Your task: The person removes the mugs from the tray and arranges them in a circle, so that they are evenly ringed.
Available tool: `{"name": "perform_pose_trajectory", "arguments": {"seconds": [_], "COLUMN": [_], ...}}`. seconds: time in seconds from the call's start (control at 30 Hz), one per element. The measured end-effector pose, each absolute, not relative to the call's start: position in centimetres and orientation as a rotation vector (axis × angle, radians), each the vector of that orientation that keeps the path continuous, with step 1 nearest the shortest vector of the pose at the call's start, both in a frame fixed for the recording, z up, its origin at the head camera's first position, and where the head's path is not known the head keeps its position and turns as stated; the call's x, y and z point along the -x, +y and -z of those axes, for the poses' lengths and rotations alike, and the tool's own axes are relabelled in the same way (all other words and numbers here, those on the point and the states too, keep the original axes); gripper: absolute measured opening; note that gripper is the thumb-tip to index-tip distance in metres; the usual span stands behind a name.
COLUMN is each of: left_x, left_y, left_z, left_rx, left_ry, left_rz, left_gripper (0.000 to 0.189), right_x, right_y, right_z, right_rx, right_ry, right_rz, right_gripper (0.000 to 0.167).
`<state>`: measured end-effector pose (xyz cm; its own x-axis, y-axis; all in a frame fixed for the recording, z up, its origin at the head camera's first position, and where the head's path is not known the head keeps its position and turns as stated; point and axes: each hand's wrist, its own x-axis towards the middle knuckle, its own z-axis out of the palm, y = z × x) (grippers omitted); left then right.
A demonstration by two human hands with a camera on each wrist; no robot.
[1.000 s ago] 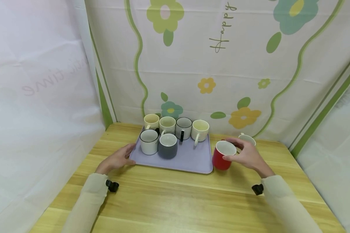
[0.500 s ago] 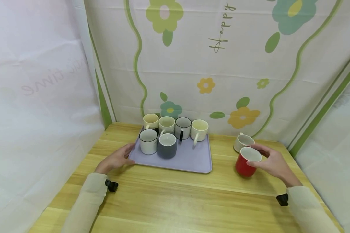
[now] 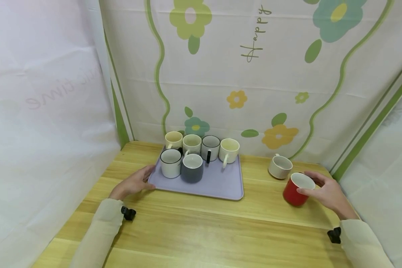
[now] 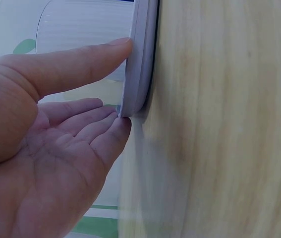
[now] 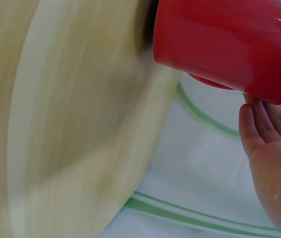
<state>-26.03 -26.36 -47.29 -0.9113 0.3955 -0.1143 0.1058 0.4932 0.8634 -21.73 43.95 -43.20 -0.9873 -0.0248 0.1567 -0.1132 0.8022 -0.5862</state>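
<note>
At the right of the table, my right hand grips a red mug with a white inside, thumb on the near side and fingers on the far side. In the right wrist view the red mug is close to the tabletop; whether its base touches cannot be told. My left hand rests at the left front corner of a lilac tray. The left wrist view shows its straight thumb and outstretched fingers touching the tray's rim. On the tray, a dark grey cup stands beside a white black-rimmed mug.
Behind them on the tray is a row of several mugs, including a cream one at the right end. A small ribbed white cup stands on the wooden table behind the red mug. Printed cloth walls enclose the table.
My right hand has carried the red mug rightward from beside the tray, past the ribbed white cup, which now shows fully. The left hand and tray have stayed put.
</note>
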Motion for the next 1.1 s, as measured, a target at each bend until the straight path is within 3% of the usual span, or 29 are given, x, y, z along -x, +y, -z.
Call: {"name": "perform_pose_trajectory", "arguments": {"seconds": [0.77,1.1], "left_x": [26.1,26.2], "left_y": [-26.4,-26.3], "left_z": [47.4,47.4], "left_rx": [-0.402,-0.400], "left_ry": [2.449,2.450], "left_rz": [-1.373,-1.370], "left_gripper": [0.089,0.089], "right_x": [24.2,25.5], "right_y": [47.0,48.0], "right_z": [44.4,44.1], "right_rx": [-0.098,0.111], "right_ry": [-2.838,-2.887], "right_rz": [-1.004,-0.918], "right_gripper": [0.080,0.092]}}
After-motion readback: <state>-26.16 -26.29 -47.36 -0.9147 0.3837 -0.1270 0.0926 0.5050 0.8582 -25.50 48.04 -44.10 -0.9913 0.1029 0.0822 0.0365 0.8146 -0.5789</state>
